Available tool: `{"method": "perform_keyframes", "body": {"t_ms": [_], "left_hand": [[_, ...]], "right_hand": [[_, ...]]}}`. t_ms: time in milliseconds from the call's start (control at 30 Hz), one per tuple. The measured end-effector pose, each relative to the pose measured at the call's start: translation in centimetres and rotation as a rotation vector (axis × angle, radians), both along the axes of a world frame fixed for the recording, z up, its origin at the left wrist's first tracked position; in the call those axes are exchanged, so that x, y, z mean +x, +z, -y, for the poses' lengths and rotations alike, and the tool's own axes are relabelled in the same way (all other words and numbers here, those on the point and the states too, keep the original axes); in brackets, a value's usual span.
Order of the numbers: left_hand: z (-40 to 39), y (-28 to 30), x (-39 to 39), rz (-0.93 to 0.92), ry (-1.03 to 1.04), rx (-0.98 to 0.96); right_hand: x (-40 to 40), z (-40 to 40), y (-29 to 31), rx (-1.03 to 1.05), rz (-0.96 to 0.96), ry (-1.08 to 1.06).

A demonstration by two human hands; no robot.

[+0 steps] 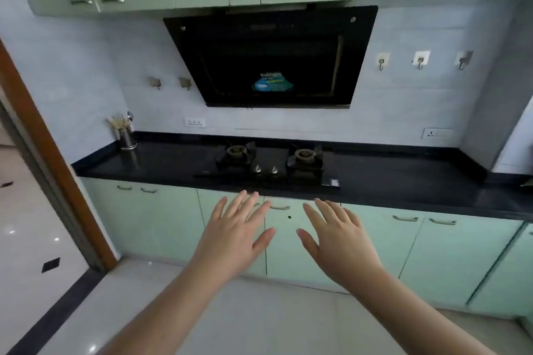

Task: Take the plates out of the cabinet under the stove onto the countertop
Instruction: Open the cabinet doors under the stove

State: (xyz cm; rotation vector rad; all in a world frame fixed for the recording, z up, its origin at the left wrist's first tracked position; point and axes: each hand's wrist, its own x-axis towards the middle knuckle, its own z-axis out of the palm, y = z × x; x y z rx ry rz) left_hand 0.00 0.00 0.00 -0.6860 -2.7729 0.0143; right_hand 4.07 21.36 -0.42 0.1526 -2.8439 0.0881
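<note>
A black two-burner gas stove (271, 163) is set into the black countertop (403, 179). Below it is the pale green cabinet (285, 248) with both doors closed; the right door's handle (279, 207) shows between my hands. My left hand (235, 236) and my right hand (339, 239) are stretched out in front of those doors, palms down, fingers spread, holding nothing. Neither hand touches a handle as far as I can tell. No plates are in sight.
A steel holder with chopsticks (125, 135) stands at the counter's back left. A black range hood (271, 57) hangs above the stove. More green cabinets run left and right. A brown door frame (49, 153) is at the left; pale tiled floor lies below.
</note>
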Motion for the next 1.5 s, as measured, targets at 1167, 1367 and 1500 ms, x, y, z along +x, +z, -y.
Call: {"method": "perform_keyframes", "body": {"t_ms": [1167,1367,1500], "left_hand": [[1.8,-18.5,-34.2,0.264,-0.01,-0.104],[1.1,-22.3,-36.3,0.41,0.074,-0.09],[2.5,-25.0,-38.8,0.464,0.05,-0.11]], "right_hand": [[-34.3,-0.5,-18.5,-0.181,0.342,0.014],[-39.1,-0.8,-21.4,-0.205,0.391,0.034],[-41.6,0.5,-24.0,-0.175,0.468,0.057]]}}
